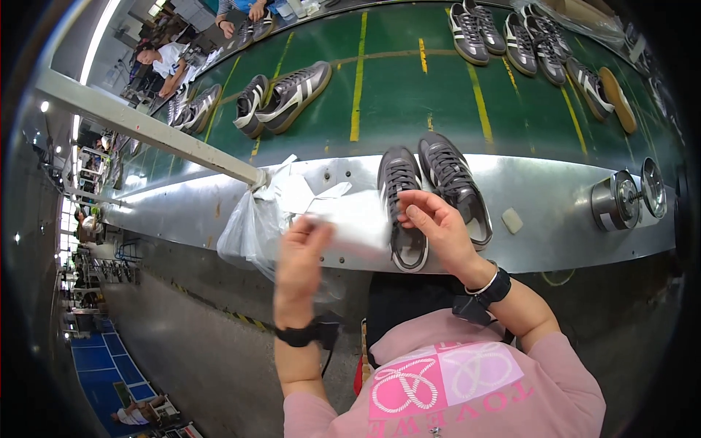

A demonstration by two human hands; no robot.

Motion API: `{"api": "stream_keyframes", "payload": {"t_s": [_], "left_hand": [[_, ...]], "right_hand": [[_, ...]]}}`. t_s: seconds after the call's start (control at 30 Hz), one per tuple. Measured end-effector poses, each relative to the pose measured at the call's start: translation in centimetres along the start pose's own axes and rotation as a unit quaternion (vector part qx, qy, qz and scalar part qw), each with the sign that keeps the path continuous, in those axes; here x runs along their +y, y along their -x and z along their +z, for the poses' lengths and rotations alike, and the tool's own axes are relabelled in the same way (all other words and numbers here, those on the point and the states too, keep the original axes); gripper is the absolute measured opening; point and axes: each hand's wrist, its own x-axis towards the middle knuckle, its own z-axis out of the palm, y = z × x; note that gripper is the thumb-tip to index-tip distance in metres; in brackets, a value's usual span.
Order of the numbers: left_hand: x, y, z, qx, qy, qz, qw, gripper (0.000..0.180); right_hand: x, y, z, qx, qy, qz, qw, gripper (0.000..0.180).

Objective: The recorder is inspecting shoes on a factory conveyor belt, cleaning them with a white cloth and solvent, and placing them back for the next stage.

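My left hand [299,257] is closed on the edge of a thin white sheet [359,219], blurred by motion; whether it is paper or cloth I cannot tell. It hangs just left of a dark grey sneaker [399,169] on the metal ledge. Over that sneaker's opening is my right hand [444,235], its fingers loosely bent and apart with nothing visible in them. The second sneaker [447,169] of the pair stands to the right, toes pointing away from me. More white sheets [296,191] lie left of the pair.
A clear plastic bag [248,232] hangs from a pale metal bar [153,131] at the left. On the ledge [544,182] are a small off-white block [512,220] and a metal canister [615,201]. Beyond, a green conveyor [394,95] carries several sneakers; people work at its far side.
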Motion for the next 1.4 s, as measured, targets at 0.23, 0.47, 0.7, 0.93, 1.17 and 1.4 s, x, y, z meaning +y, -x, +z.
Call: {"api": "stream_keyframes", "payload": {"t_s": [0.23, 0.47, 0.7, 0.93, 1.17, 1.4], "left_hand": [[2.1, 0.1, -6.8, 0.129, -0.241, -0.014, 0.962, 0.016], [0.0, 2.6, -3.8, 0.092, -0.216, -0.078, 0.969, 0.020], [-0.2, 3.5, -0.3, 0.035, -0.160, -0.071, 0.984, 0.015], [-0.4, 3.5, -2.2, 0.062, -0.063, -0.023, 0.996, 0.021], [0.3, 3.9, -1.8, -0.034, 0.060, -0.129, 0.989, 0.023], [0.9, 4.0, -0.5, 0.011, 0.140, -0.134, 0.981, 0.028]], "right_hand": [[0.2, 0.9, 0.0, -0.060, 0.056, 0.022, 0.996, 0.023], [2.0, 2.1, 4.3, -0.142, 0.235, -0.071, 0.959, 0.039], [3.6, 1.9, 6.3, -0.137, 0.240, -0.035, 0.961, 0.040], [2.8, 1.2, 4.5, -0.129, 0.216, -0.001, 0.968, 0.025], [1.4, 0.4, 3.8, -0.110, 0.191, 0.024, 0.975, 0.023], [0.0, 1.8, 3.2, -0.003, 0.264, -0.219, 0.939, 0.026]]}}
